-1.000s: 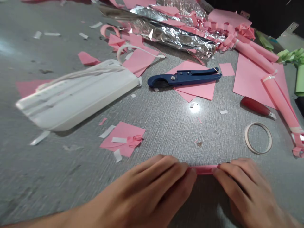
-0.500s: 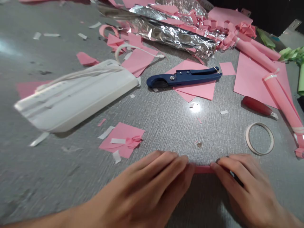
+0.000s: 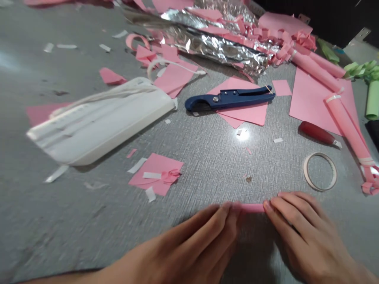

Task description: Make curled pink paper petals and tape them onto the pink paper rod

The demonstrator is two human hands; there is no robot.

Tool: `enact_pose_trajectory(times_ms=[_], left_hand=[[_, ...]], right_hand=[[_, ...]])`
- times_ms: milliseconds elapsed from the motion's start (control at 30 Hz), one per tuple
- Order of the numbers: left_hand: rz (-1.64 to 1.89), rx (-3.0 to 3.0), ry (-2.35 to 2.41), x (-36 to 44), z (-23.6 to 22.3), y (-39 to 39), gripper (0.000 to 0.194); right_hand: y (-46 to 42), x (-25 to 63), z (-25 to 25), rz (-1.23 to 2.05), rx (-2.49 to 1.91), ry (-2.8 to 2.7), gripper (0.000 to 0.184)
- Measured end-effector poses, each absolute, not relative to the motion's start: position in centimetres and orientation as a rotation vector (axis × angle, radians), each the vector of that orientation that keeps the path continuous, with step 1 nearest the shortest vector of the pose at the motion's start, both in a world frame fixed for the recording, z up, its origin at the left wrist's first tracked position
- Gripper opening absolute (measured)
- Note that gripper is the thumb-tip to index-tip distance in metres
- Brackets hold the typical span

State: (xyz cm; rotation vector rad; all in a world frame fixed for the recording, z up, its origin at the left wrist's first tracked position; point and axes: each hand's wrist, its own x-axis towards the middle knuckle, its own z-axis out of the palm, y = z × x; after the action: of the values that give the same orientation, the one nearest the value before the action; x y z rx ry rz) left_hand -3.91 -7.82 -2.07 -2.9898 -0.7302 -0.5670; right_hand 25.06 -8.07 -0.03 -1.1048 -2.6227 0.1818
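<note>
Narrow pink paper roll [image 3: 252,208]; my left hand [image 3: 189,246] and right hand [image 3: 308,232] pinch its ends; bare grey worktop [image 3: 213,173] beyond.

I can't see either end of the pink piece [image 3: 253,208]: L hand [image 3: 189,244] & R hand [image 3: 304,232] cover them. Far edge crops the foil [image 3: 207,45]; R edge cuts off a black obj. [image 3: 373,132], ID unclear.

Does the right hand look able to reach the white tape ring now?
Probably yes: the tape ring lies just beyond the right hand, with nothing visible between them, though that hand is busy with the pink paper roll.
</note>
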Motion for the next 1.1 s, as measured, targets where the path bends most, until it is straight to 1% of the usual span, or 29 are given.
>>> enact_pose_trajectory(times_ms=[67, 200, 267, 400, 467, 533, 633, 700, 767, 833, 933, 1000, 1067, 1100], left_hand=[[-0.570, -2.942, -0.665, -3.6, -2.0, -7.4, 0.033], [-0.565, -2.853, -0.660, -3.1, -2.0, -6.7, 0.033], [-0.578, -2.878, -0.648, -3.2, -2.1, -6.5, 0.034], [-0.603, -2.985, -0.653, -3.3, -2.1, -6.2, 0.036], [-0.522, -3.054, -0.727, -2.8, -1.7, -5.5, 0.035], [-0.382, -3.113, -0.849, -1.7, -1.3, -4.5, 0.030], [-0.267, -3.161, -1.047, 0.7, -0.8, -2.5, 0.019], [-0.324, -3.187, -1.079, 1.9, -0.7, -1.3, 0.015], [-0.482, -3.186, -1.110, 2.5, -1.1, -0.5, 0.018], [-0.710, -3.195, -1.131, 2.3, -1.6, -0.1, 0.022], [-1.094, -3.302, -1.256, 1.4, -2.1, -0.4, 0.022], [-1.219, -3.382, -1.386, 1.0, -2.0, -0.4, 0.024], [-1.262, -3.426, -1.526, 0.8, -1.9, -0.2, 0.022], [-1.270, -3.434, -1.574, 0.7, -1.8, -0.1, 0.024]], right_hand=[[-8.5, 25.8, -0.2, 0.232, -1.113, -2.656, 0.042], [-9.1, 26.7, -0.5, 0.186, -1.159, -2.772, 0.047], [-9.3, 27.0, -0.8, 0.151, -1.180, -2.808, 0.051], [-9.4, 27.4, -1.2, 0.166, -1.208, -2.800, 0.054], [-9.1, 27.2, -1.2, 0.208, -1.213, -2.756, 0.052], [-8.6, 26.6, -1.0, 0.243, -1.246, -2.669, 0.042], [-7.3, 25.2, -1.1, 0.239, -1.406, -2.486, 0.011], [-6.4, 24.5, -1.9, 0.245, -1.447, -2.404, 0.010], [-5.4, 24.3, -3.0, 0.236, -1.421, -2.286, 0.007], [-4.8, 24.7, -4.0, 0.279, -1.357, -2.143, 0.015], [-5.0, 25.5, -4.2, 0.570, -1.264, -1.992, 0.027], [-5.4, 25.9, -3.6, 0.743, -1.260, -1.918, 0.037], [-5.6, 26.0, -2.9, 0.827, -1.255, -1.897, 0.045], [-5.7, 25.9, -2.6, 0.842, -1.253, -1.913, 0.048]])
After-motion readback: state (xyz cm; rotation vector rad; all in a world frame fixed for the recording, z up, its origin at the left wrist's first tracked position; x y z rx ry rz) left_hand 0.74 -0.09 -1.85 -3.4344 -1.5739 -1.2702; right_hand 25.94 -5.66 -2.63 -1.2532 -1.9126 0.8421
